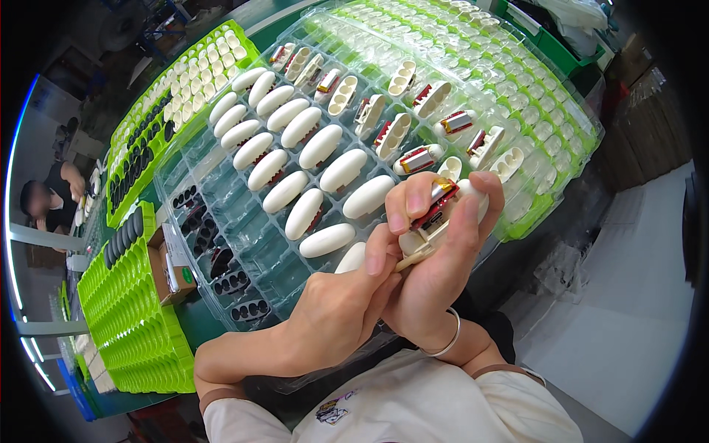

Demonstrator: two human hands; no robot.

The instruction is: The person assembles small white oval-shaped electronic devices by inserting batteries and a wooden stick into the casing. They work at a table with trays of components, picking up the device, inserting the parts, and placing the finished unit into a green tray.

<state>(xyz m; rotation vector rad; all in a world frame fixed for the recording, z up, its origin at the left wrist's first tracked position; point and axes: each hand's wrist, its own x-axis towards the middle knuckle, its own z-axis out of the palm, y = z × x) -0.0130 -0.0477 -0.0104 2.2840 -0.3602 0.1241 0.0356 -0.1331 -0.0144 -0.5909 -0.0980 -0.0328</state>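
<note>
My right hand point(432, 284) is closed around an open white plastic shell point(478, 201), held up over the tray's near right side. Inside it sits a small red and gold metallic part point(443, 193) with dark pieces beside it. My left hand point(336, 306) pinches a thin cream-coloured stick point(415, 258) against the shell; its far end is hidden by my fingers. Just beyond lies a clear compartment tray point(258, 255). Smooth white oval shells point(343, 168) fill its middle rows, and open white shells with red and metallic parts point(419, 159) lie farther right.
Black pieces point(249, 310) lie in the tray's left compartments. Left of it stand a small cardboard box point(168, 269) and a bright green tray point(136, 325). Another green tray point(247, 46) holds white and black pieces. Stacked clear trays point(550, 148) cover the right. A person point(63, 196) works far left.
</note>
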